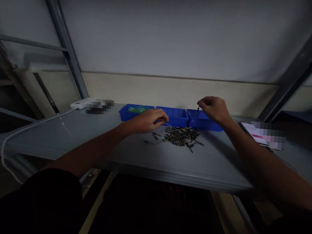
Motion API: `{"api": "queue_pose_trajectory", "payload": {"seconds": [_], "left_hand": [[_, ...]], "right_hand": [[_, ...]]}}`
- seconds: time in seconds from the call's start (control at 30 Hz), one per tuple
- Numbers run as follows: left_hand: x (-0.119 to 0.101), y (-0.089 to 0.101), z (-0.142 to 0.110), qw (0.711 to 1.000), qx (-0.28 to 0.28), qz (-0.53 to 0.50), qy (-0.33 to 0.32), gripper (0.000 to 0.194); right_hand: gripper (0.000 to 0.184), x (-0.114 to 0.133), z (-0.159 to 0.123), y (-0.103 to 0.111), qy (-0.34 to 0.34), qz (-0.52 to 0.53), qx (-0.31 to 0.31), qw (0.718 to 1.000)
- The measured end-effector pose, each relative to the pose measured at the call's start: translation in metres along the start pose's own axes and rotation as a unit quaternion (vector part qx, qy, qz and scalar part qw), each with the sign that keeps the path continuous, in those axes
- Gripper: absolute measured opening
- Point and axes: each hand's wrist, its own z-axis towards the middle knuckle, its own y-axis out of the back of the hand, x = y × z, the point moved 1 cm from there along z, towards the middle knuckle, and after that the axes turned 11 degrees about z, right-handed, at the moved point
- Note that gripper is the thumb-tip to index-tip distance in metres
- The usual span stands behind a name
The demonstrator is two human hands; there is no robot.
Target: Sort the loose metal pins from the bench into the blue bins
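A loose pile of thin metal bits (pixel 181 136), dark, silver and brass-coloured, lies on the grey table. Just left of the pile, my left hand (pixel 148 120) pinches a slender, shiny metal bit (pixel 167 124) that points right. Higher up, my right hand (pixel 213 108) is closed at the fingertips on a small dark metal bit (pixel 198 108), which hangs down over the right blue bin (pixel 207 125). Behind the pile stands the middle blue bin (pixel 172 121). The left blue bin (pixel 123 115), partly hidden by my left hand, contains a green plastic bag (pixel 138 109).
A white device (pixel 81 103) with a cable sits at the table's back left, beside a blurred dark object. Toward the right lie papers (pixel 254 133). Metal uprights (pixel 63 32) frame both sides, with a pale wall (pixel 169 91) behind. The table's front edge (pixel 178 177) faces me.
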Motion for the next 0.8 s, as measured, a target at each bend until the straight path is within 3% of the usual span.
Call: {"api": "queue_pose_trajectory", "payload": {"seconds": [0.13, 0.3, 0.43, 0.53, 0.7, 0.8], "left_hand": [[-0.002, -0.003, 0.000, 1.000, -0.010, -0.004, 0.011, 0.017], [-0.005, -0.001, 0.001, 0.998, -0.048, 0.000, 0.040, 0.018], [-0.005, -0.002, 0.001, 0.994, -0.090, -0.010, 0.066, 0.016], [-0.002, -0.008, 0.003, 0.986, -0.109, -0.075, 0.097, 0.016], [0.000, -0.015, 0.007, 0.961, -0.112, -0.220, 0.123, 0.014], [-0.003, -0.013, 0.006, 0.962, -0.120, -0.208, 0.128, 0.015]], "right_hand": [[0.030, -0.004, 0.001, -0.001, -0.030, 0.021, -0.001, 0.999], [0.032, 0.023, -0.012, -0.007, 0.067, 0.001, 0.016, 0.998], [0.031, 0.064, -0.037, -0.021, 0.170, 0.040, 0.118, 0.977], [0.027, 0.080, -0.053, -0.030, 0.205, 0.027, 0.157, 0.966], [0.023, 0.081, -0.057, -0.031, 0.199, 0.025, 0.142, 0.969], [0.027, 0.080, -0.054, -0.028, 0.185, 0.032, 0.110, 0.976]]}}
